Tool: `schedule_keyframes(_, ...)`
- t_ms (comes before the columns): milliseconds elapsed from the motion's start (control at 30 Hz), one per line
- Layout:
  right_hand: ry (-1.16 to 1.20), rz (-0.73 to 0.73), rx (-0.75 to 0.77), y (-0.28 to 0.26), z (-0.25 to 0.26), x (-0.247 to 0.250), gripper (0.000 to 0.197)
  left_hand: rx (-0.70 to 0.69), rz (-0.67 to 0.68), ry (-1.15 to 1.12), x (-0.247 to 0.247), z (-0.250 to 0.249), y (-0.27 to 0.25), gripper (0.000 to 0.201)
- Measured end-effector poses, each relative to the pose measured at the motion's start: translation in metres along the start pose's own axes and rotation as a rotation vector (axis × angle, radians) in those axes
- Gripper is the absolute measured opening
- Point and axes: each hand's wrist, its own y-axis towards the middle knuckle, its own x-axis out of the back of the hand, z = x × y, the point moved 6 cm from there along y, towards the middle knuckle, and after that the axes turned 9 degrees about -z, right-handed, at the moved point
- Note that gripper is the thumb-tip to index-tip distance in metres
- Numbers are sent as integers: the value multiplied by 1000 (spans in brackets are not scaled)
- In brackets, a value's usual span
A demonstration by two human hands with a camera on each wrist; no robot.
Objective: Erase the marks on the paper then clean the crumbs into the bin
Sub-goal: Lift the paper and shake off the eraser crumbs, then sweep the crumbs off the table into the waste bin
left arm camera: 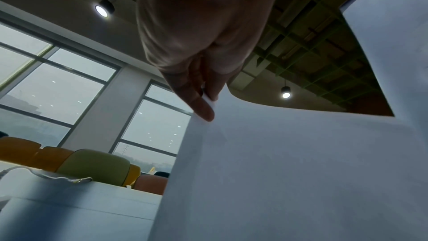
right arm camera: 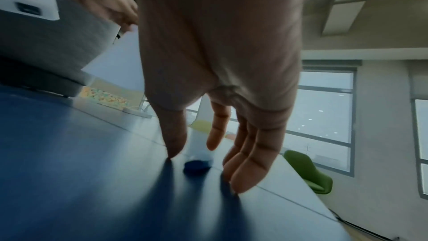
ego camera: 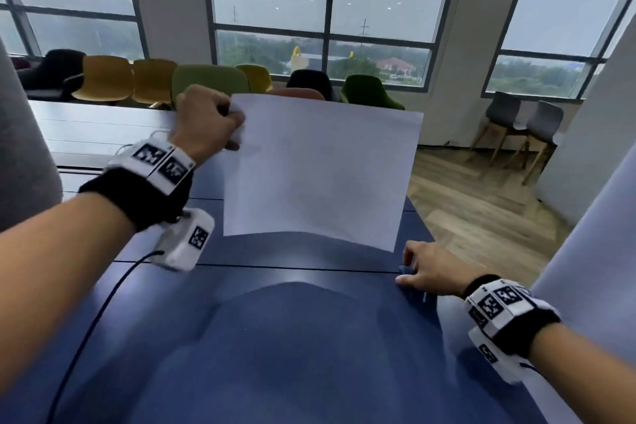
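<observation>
My left hand [ego camera: 234,127] pinches the top left corner of the white paper [ego camera: 320,169] and holds the sheet up off the blue table [ego camera: 275,337], its lower edge hanging free. The left wrist view shows thumb and fingers [left arm camera: 203,109] clamped on the paper [left arm camera: 289,171]. I see no marks on the side facing me. My right hand [ego camera: 404,265] is at the table's right edge, fingers spread over a small blue object [right arm camera: 197,166], fingertips [right arm camera: 171,153] touching the table on either side without gripping it. No bin or crumbs are in view.
Yellow, green and black chairs [ego camera: 210,79] line the far side of the table. A white cable [left arm camera: 57,178] lies on the table at the far left. The table's right edge [ego camera: 433,244] drops to a wooden floor [ego camera: 481,200] with two grey chairs [ego camera: 523,127].
</observation>
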Motion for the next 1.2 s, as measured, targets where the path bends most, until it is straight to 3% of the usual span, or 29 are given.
schedule_keyframes(167,17,-36,0,0,16,10,11,36,61,46,-52,13,29,11)
schedule_keyframes(300,225,-223,18,11,36,58,7,121,125,142,-86,50,46,17)
schedule_keyframes(367,290,-245,37,31,48,70,8,153,169,189,-102,67,50,20)
schedule_keyframes(667,63,-132,6,137,60,11,7,269,342,371,-165,130,37,11)
schedule_keyframes(900,15,-33,-38,156,38,-26,21,308,454,488,-176,157,30,13)
schedule_keyframes(1000,-1,-8,-4,147,39,-20,11,309,490,500,-161,156,26,8)
schedule_keyframes(1133,13,-6,31,99,40,7,36,121,681,701,-120,160,0,47)
schedule_keyframes(1200,67,-9,62,60,38,19,37,16,783,821,-86,171,-31,71)
